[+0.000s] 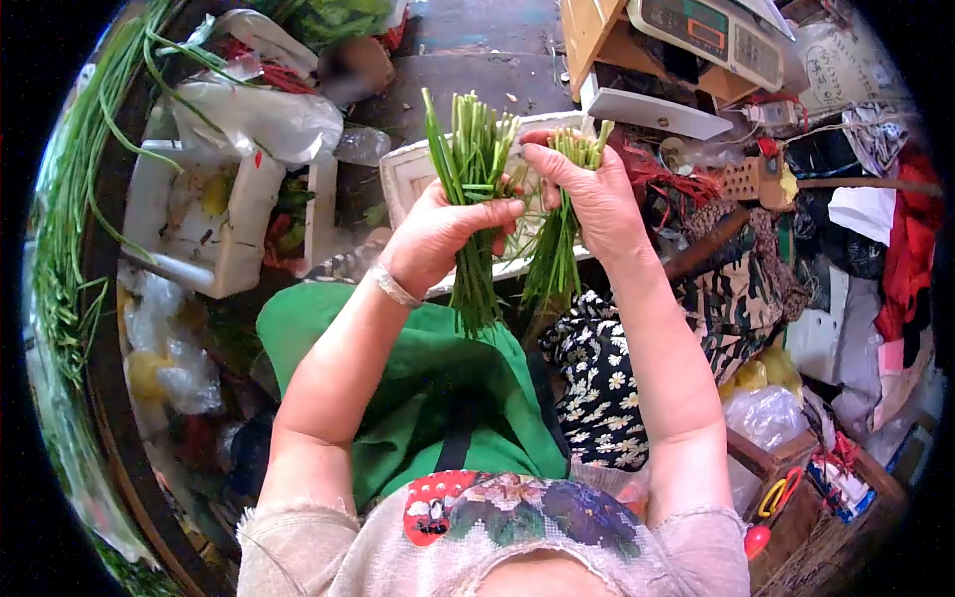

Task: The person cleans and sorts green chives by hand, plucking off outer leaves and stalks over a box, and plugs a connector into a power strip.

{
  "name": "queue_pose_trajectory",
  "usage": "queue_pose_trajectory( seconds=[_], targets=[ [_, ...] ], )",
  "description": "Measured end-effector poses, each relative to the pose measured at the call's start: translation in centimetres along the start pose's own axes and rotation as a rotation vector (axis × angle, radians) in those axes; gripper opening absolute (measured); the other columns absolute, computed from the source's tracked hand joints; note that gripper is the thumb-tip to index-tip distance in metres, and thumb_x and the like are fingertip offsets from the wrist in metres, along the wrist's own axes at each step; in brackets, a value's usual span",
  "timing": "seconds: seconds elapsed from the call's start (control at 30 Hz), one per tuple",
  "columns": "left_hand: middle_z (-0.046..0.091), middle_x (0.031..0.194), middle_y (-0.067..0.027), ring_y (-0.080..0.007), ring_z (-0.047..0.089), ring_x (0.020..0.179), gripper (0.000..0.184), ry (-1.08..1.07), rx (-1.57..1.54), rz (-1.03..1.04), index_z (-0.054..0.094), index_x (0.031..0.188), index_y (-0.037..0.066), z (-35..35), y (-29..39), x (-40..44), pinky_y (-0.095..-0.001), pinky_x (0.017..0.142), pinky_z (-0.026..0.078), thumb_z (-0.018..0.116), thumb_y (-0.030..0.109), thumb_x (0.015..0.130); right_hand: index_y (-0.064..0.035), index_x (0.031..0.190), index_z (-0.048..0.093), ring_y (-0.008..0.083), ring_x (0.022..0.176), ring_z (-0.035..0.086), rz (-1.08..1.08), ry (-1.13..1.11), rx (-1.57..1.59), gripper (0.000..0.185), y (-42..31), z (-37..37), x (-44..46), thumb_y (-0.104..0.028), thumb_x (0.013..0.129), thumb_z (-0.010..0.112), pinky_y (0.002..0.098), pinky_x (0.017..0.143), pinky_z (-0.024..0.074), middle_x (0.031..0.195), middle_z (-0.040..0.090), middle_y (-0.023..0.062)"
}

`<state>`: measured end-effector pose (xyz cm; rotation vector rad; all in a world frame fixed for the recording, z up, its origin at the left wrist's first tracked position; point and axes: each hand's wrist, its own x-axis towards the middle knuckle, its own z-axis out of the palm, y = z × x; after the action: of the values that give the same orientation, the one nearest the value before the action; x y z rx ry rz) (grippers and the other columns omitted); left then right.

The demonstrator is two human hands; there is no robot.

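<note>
My left hand (436, 237) is closed around a bunch of chives (474, 289), thin green stalks with their cut ends up. My right hand (605, 199) grips a second, smaller bunch of chives (553, 261), its paler cut ends showing above the thumb and fingers. The two bunches stand side by side with a narrow gap between them, tips hanging down. Behind and below them is a whitish foam box (402, 177), partly covered by the hands and stalks. A green apron (398, 368) spreads across my lap under the left forearm.
Long green stalks (88, 199) lie along the left edge. A white foam box (234, 234) with scraps stands at left, near a clear plastic bottle (363, 146). A digital scale (711, 35) sits back right. Red ties (676, 184) and a wooden-handled tool (758, 182) lie at right.
</note>
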<state>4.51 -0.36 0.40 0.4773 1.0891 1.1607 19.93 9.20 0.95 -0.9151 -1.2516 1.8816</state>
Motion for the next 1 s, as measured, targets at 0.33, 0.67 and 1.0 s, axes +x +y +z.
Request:
queue_pose_trajectory(
  seconds=[0.33,0.67,1.0],
  targets=[
    [0.067,0.097,-0.0100,-0.0205,0.067,0.079,0.033,0.085,-0.176,0.089,0.057,0.116,0.002,0.1,0.6,0.2,-0.0331,0.067,0.057,0.066,0.003,0.084,-0.0085,0.085,0.064,0.0071,0.053,0.046,0.025,0.093,0.064,0.008,-0.2,-1.8,0.6,-0.014,0.084,0.070,0.0234,0.050,0.0354,0.061,0.053,-0.0042],
    [0.067,0.091,-0.0074,-0.0174,0.065,0.077,0.024,0.174,0.008,0.186,0.060,0.104,0.001,-0.9,0.7,0.3,-0.0303,0.063,0.055,0.068,0.003,0.082,-0.0052,0.088,0.066,0.0092,0.050,0.048,-0.126,0.202,0.148,0.008,-1.2,-3.3,1.2,-0.013,0.086,0.067,0.0245,0.049,0.0393,0.061,0.054,-0.0021],
    [0.066,0.081,-0.0043,-0.0142,0.061,0.065,0.021,0.563,-0.035,0.349,0.064,0.098,0.003,-4.0,2.1,0.2,-0.0258,0.058,0.051,0.069,-0.001,0.078,-0.0056,0.093,0.062,0.0097,0.057,0.047,-0.251,0.414,0.485,0.009,-3.9,-9.2,1.4,-0.014,0.089,0.065,0.0275,0.054,0.0451,0.065,0.047,-0.0031]
  ],
)
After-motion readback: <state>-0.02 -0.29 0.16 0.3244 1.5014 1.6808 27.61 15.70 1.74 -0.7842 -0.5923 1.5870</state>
